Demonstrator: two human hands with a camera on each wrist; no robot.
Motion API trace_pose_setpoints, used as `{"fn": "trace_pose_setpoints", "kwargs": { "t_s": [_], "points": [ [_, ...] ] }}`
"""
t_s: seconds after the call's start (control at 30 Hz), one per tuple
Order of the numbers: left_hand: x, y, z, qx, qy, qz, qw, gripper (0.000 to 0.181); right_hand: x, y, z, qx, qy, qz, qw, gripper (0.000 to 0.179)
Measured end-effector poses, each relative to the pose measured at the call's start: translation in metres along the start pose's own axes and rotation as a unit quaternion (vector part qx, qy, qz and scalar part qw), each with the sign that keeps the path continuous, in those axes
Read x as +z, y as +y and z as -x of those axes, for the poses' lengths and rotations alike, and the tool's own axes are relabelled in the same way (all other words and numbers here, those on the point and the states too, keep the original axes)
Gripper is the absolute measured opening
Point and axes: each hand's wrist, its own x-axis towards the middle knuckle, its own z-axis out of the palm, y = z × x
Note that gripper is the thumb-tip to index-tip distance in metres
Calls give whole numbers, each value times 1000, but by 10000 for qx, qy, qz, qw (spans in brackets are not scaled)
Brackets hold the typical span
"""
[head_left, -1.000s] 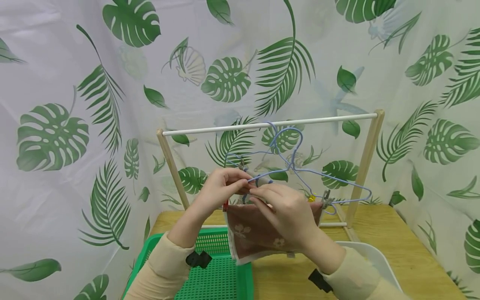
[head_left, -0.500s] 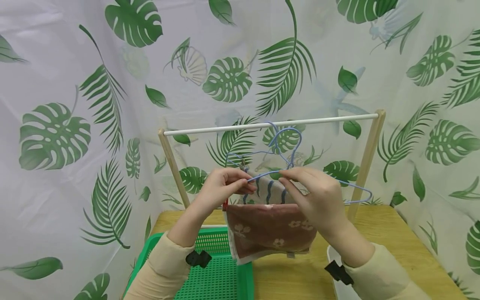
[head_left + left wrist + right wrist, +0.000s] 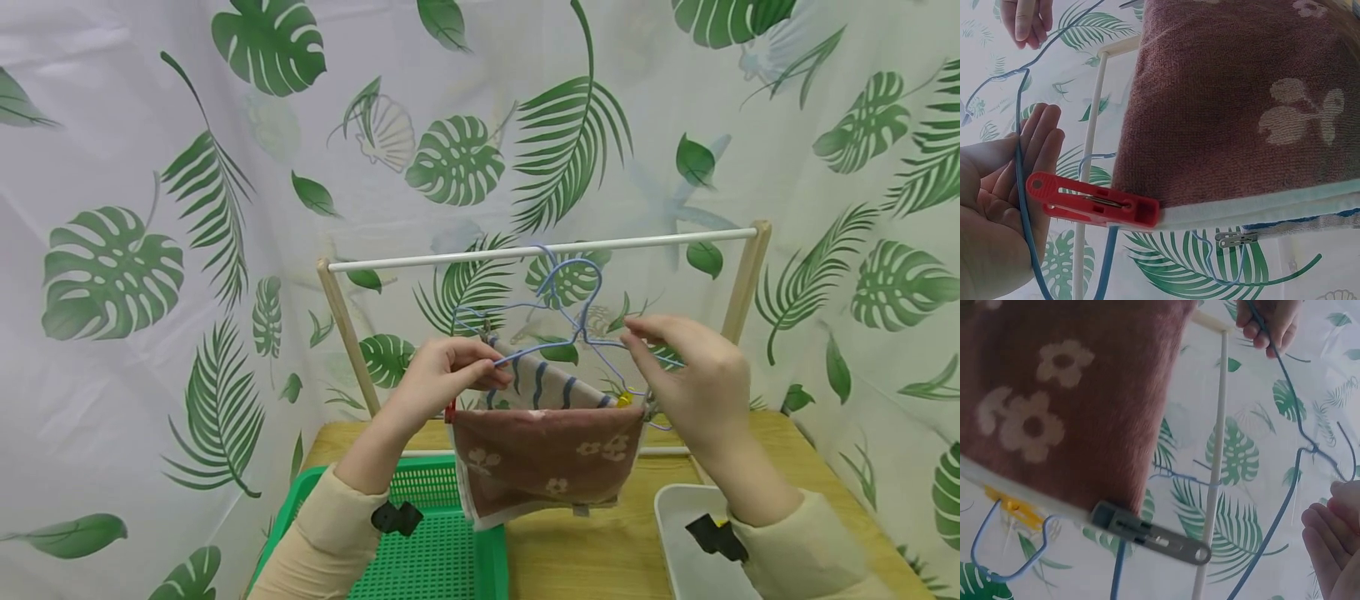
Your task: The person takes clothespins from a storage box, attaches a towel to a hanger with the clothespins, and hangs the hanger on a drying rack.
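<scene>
My left hand point(image 3: 453, 371) pinches the left arm of a blue clothes hanger point(image 3: 582, 332) between thumb and fingers. The wire point(image 3: 1020, 169) crosses that palm in the left wrist view. From the hanger hangs a brown towel point(image 3: 547, 458) with pale flowers. A red clothespin point(image 3: 1097, 201) fastens one top corner, a grey clothespin point(image 3: 1147, 532) the other. My right hand point(image 3: 693, 375) is beside the hanger's right arm, fingers loosely bent; in the right wrist view the wire runs apart from its fingers.
Behind, a second blue hanger point(image 3: 498, 307) hangs on the white rod point(image 3: 435, 257) of a wooden rack, bearing a striped cloth point(image 3: 536, 379) and a yellow clothespin point(image 3: 624, 400). A green basket point(image 3: 491, 550) stands left, a white tray point(image 3: 663, 508) right, on the wooden table point(image 3: 577, 558).
My right hand has moved rightward, from beside my left hand, along the hanger and past its neck to the right arm. My left hand stays on the hanger's left arm.
</scene>
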Motion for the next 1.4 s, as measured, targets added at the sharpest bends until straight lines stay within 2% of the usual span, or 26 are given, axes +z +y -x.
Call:
{"fn": "trace_pose_setpoints", "kwargs": {
  "t_s": [0.1, 0.3, 0.53, 0.73, 1.07, 1.23, 1.4],
  "points": [
    [0, 0, -1, 23, -4, -9, 10000, 17, -4, 7, 3, 170, -187, 175, 9995, 19],
    [0, 0, 0, 43, -28, 14, 10000, 18, -7, 21, 11, 248, -209, 346, 9989, 24],
    [-1, -2, 0, 58, -19, 65, 10000, 18, -12, 34, 19, 384, -634, 736, 9945, 22],
    [-2, -3, 0, 13, -15, 123, 9999, 18, -15, 44, 23, 432, -1004, 822, 9906, 17],
    [-5, -6, -3, -105, 64, 112, 9999, 19, -17, 50, 32, 833, -1676, 769, 9793, 17],
    [-6, -6, -5, -92, 73, 84, 9999, 20, -17, 51, 34, 884, -1759, 681, 9781, 14],
    [-6, -8, -8, -5, 87, 5, 10000, 21, -15, 52, 35, 837, -1578, 636, 9819, 5]
  ]
}}
